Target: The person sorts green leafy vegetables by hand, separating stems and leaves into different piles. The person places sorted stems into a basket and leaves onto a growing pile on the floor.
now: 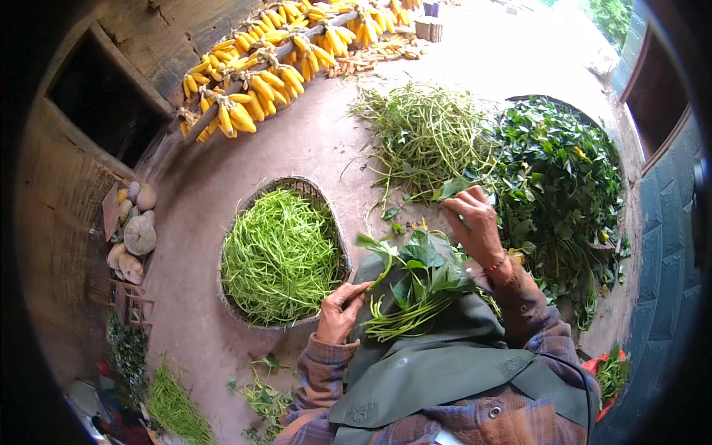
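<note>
My left hand [341, 311] pinches a leafy green stem [382, 276] between thumb and fingers, over my lap. My right hand [473, 221], raised to the right of it, is closed on a green leaf [449, 188]. On the dark green apron [430, 371] across my lap lies a bunch of leafy greens [426, 274], its long thin stalks [404, 317] pointing toward my left hand. Just left of my left hand stands a woven basket [345, 248] heaped with stripped green stalks [278, 256].
A pile of pale stalks [426, 133] lies ahead on the floor, beside a large heap of leafy vines [556, 178]. Yellow corn cobs [259, 93] hang from poles at the far left. Pumpkins [139, 233] sit by the left wall. More stalks [176, 404] lie at lower left.
</note>
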Available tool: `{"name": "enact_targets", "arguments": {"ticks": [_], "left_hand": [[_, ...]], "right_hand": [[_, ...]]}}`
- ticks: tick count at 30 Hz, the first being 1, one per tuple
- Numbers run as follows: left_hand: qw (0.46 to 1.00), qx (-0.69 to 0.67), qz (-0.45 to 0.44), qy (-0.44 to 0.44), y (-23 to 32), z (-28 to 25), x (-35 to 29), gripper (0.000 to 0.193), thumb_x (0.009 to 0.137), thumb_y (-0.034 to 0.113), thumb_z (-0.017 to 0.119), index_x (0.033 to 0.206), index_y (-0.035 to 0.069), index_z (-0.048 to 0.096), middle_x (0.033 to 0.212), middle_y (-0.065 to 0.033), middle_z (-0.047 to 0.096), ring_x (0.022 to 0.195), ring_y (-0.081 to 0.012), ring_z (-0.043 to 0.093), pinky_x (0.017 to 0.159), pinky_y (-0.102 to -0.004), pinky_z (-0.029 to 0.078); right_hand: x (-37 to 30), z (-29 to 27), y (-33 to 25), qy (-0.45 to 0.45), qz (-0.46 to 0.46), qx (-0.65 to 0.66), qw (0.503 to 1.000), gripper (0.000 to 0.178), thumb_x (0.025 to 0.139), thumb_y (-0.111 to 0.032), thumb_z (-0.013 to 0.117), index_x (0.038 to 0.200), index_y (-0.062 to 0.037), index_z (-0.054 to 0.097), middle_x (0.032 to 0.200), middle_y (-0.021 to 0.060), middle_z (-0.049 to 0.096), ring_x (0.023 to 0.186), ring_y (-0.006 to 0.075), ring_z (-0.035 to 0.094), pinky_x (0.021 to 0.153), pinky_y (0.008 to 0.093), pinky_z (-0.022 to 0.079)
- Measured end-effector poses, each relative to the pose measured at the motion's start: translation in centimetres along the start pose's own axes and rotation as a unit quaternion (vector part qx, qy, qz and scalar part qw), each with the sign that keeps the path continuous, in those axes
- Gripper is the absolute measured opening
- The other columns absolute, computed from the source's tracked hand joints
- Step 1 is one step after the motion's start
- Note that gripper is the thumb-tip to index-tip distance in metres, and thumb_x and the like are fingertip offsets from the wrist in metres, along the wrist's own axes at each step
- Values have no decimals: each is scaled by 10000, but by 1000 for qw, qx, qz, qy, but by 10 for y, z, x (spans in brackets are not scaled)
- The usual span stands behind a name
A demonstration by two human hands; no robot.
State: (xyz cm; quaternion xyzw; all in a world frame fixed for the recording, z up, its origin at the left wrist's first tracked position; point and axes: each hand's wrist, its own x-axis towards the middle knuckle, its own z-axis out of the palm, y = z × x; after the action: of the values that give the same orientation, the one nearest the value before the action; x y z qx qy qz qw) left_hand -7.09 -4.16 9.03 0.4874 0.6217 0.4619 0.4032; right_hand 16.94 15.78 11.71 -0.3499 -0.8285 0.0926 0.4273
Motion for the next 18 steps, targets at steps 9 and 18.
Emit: {"name": "enact_targets", "arguments": {"ticks": [9, 18], "left_hand": [[999, 3, 14, -43, 18, 7, 3, 284, 884, -47, 587, 1145, 5, 688, 896, -50, 649, 839, -110, 611, 792, -246, 493], [998, -43, -17, -33, -2, 12, -3, 255, 907, -14, 611, 1149, 8, 689, 952, -34, 676, 883, -92, 605, 817, -245, 492]], "right_hand": [[-31, 28, -58, -127, -213, 65, 967, 232, 754, -132, 646, 970, -69, 588, 930, 55, 600, 973, 227, 574, 881, 408, 432], [-55, 28, -61, -177, -178, 57, 966, 157, 738, -145, 658, 837, -115, 539, 783, 16, 518, 816, 204, 527, 754, 362, 397]]}}
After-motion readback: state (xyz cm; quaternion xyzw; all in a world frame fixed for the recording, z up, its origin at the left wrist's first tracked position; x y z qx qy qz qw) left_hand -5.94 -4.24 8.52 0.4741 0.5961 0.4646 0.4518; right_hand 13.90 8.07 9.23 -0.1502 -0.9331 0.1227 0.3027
